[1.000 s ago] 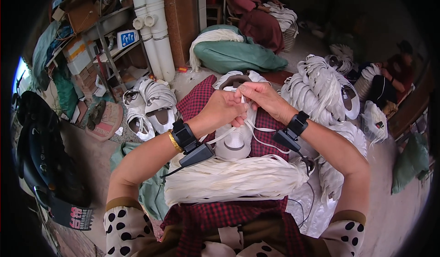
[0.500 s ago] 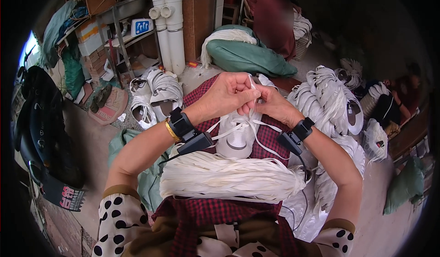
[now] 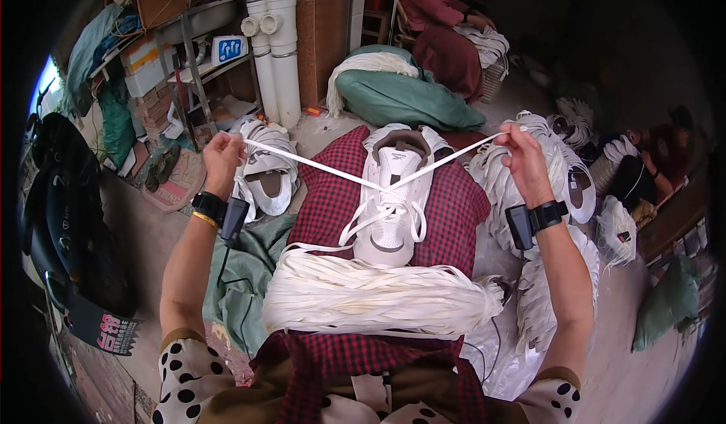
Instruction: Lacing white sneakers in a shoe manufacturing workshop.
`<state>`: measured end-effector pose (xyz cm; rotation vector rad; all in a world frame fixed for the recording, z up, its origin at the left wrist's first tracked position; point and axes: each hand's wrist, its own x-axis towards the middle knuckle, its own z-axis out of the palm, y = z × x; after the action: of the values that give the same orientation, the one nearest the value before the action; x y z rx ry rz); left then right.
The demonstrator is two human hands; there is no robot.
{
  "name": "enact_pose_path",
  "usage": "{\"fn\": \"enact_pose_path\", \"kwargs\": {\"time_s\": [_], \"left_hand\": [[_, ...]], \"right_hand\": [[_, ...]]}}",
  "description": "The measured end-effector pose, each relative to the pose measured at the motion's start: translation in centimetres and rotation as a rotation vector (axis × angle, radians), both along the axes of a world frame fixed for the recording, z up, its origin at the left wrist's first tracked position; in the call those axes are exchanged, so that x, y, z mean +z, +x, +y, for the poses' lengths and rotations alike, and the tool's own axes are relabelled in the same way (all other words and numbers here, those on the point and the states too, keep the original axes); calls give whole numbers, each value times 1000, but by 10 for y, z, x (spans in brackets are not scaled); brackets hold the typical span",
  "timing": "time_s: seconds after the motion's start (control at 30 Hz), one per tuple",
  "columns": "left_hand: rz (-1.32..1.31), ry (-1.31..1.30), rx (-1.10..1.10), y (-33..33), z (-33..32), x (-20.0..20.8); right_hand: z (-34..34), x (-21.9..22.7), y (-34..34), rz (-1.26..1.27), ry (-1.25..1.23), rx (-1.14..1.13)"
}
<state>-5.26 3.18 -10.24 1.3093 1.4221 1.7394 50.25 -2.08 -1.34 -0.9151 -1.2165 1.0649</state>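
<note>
A white sneaker lies in front of me on a red-and-black checked cloth, toe toward me. Its white shoelace stretches taut in a wide V from the lower eyelets. My left hand pinches one end of the lace, out to the left. On the other side my right hand pinches the opposite end at about the same height. Loose loops of lace hang at both sides of the toe. Across my lap, nearer than the toe, lies a thick bundle of white laces.
White shoes are stacked at the left, and a larger pile of them stands at the right. A green sack with laces on it lies beyond. Another person sits behind it. A dark scooter stands far left.
My hands were together above the sneaker. They have moved far apart, drawing the two lace ends out to left and right and uncovering the shoe.
</note>
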Motion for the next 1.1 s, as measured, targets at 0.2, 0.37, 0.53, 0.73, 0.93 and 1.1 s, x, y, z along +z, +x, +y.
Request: {"fn": "enact_pose_path", "kwargs": {"time_s": [0.2,0.37,0.53,0.73,0.93,1.1], "left_hand": [[211,-67,122,-76,39,-5],[592,108,-16,42,4,9],[615,-7,-739,149,-62,46],[744,165,-966,181,-63,51],[798,203,-1086,182,-55,58],[760,312,-1099,184,-58,53]], "right_hand": [[-26,-4,241,140,19,-545],[-49,-10,65,-976,-296,-375],[-64,-1,-72,-909,142,224],[-53,-2,-114,-1043,358,337],[-39,3,-117,-1088,339,335],[-23,3,-120,-1154,411,367]]}}
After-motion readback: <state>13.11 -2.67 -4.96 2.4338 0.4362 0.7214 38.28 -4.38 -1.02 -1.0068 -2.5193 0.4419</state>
